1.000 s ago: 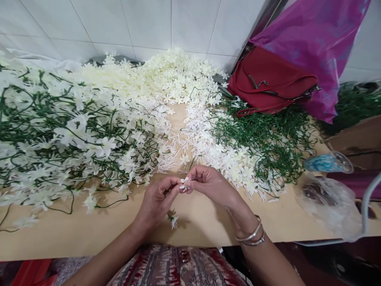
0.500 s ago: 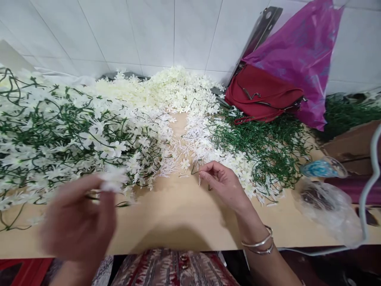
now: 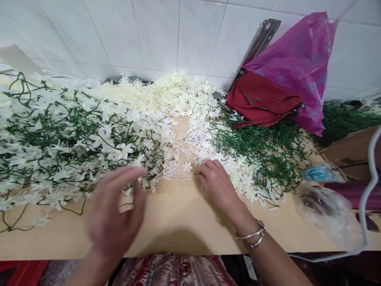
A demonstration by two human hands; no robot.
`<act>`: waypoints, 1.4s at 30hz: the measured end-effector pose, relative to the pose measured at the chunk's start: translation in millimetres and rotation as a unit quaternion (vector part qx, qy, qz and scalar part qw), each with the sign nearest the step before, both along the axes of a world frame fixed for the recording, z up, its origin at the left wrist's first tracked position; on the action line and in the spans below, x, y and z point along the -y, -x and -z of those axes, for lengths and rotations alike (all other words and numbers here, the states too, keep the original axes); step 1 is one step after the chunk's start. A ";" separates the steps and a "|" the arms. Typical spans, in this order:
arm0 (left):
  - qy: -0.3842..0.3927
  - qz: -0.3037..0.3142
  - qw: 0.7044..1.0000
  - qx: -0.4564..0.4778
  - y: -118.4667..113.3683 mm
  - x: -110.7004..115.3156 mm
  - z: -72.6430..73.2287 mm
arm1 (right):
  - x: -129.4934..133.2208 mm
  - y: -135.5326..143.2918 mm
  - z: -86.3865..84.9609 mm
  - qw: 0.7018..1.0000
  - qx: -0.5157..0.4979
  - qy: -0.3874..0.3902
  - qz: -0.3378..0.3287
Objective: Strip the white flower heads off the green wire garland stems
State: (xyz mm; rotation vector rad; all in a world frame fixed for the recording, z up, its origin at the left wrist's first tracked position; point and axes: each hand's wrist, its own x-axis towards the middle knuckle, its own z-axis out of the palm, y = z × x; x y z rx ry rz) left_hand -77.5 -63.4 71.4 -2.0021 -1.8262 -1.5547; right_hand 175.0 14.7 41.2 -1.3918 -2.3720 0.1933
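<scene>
My left hand [image 3: 117, 212] is raised over the table at left, smeared by motion. Its thumb and fingers are apart and nothing shows between them. It is nearest to a heap of white artificial flowers on green stems [image 3: 122, 151]. My right hand [image 3: 214, 182] is low at the table, fingers bent down and closed. A short bit of dark green plastic stem [image 3: 195, 173] pokes out at its fingertips; the rest is hidden. Close by are a loose white blossom [image 3: 187, 167], small white sticks [image 3: 172, 170] and a pile of green stems [image 3: 256, 147].
Cream-white blossoms [image 3: 178, 93] are piled along the tiled wall. A red bag [image 3: 264, 99] and a purple plastic bag [image 3: 300, 59] stand at back right. A clear plastic bag [image 3: 330, 214] and a grey cable [image 3: 364, 198] lie at the right edge.
The white flower that was in my left hand is gone from it, and that hand has moved right and opened. My right hand has turned palm down, fingers lower on the table.
</scene>
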 end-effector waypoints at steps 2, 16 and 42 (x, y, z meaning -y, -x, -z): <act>0.110 0.120 0.982 0.091 -29.2 -4.0 12.6 | 5.2 0.6 -1.5 0.999 -0.035 -0.034 0.023; 0.343 0.234 0.807 0.421 -47.5 -19.4 62.7 | 36.1 16.7 -2.8 0.980 -0.196 -0.019 -0.025; 0.217 0.144 0.891 0.371 -62.0 -36.5 67.9 | -8.8 15.8 3.7 0.978 -0.150 0.128 -0.073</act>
